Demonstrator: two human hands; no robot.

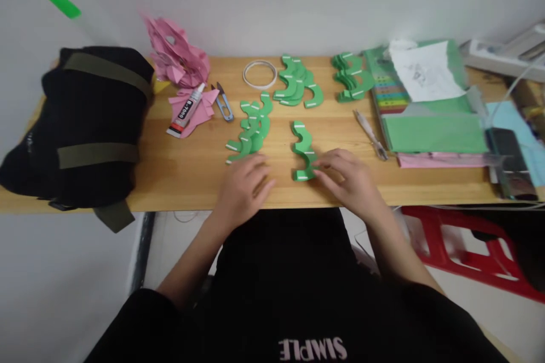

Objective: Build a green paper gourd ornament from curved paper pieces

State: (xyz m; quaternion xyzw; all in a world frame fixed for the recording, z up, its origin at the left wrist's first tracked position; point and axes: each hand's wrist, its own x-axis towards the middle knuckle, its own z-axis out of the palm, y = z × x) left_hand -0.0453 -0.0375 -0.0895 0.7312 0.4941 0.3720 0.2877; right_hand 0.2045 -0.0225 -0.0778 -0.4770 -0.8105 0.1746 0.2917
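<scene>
In front of me lies a wavy green paper piece point(303, 142) with short white strips across it. The fingertips of my right hand point(351, 182) are at its right edge, touching or nearly so, with thumb and fingers apart. My left hand point(243, 188) rests by the table's front edge, fingers loosely bent and thumb apart, with nothing visible in it. Just beyond that hand is an overlapping row of green curved pieces point(251, 127). Further back sit a green curved cluster point(293, 80) and a stacked green bundle point(351, 76).
At left are a black bag point(97, 125), crumpled pink paper point(179, 54), a glue tube point(187, 110) and thread snips point(223, 103). A tape roll point(244, 75) lies at the back. Rightward are a pen point(369, 133), green sheets point(436, 135) and a phone point(511, 161).
</scene>
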